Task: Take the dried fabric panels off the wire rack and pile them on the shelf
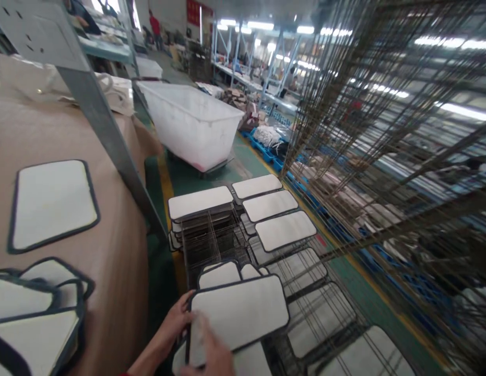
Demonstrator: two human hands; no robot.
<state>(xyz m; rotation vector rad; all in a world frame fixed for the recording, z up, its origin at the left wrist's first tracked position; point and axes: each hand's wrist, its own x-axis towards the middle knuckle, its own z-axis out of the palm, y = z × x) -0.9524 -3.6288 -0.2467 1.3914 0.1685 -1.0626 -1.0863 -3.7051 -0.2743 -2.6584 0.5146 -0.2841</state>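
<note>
A white rectangular panel with a dark edge (243,308) lies at the lower middle, over other such panels on a wire rack. My left hand (180,318) grips its left edge, the fingers wrapped round the upper left corner. Over the panel's lower left part is my right hand (211,350), blurred by motion, so its fingers cannot be made out. Beyond the panel, more white panels (285,230) rest on the rack's wires, and another (201,201) sits on a stack at its far left.
Wire rack layers (368,104) stand tilted up at the right. On the left, a brown-covered table (117,271) holds a single panel (55,203) and a pile (35,334). A metal post (105,125) rises beside it. A white tub (191,120) stands ahead.
</note>
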